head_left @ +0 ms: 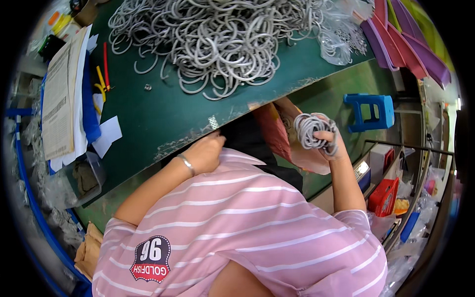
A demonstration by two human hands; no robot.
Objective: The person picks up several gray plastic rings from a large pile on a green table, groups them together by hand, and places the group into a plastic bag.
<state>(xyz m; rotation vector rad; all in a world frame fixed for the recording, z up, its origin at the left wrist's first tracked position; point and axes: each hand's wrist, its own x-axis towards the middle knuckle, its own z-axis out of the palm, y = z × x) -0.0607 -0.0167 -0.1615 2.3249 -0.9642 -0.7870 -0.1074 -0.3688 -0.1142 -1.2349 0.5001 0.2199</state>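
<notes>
My right hand is closed around a bundle of thin grey rings, held off the table's front edge, above an open sack with a reddish side. At the edge of the green table, my left hand is closed with its fingers curled together, a metal bangle on the wrist. What its fingers hold, if anything, is hidden. A large heap of grey curved, ring-like pieces covers the back of the table.
A clear plastic bag lies right of the heap, by pink and purple bins. Papers on a board, a red pen and yellow-handled cutters are at the left. A blue stool and a red basket stand at the right.
</notes>
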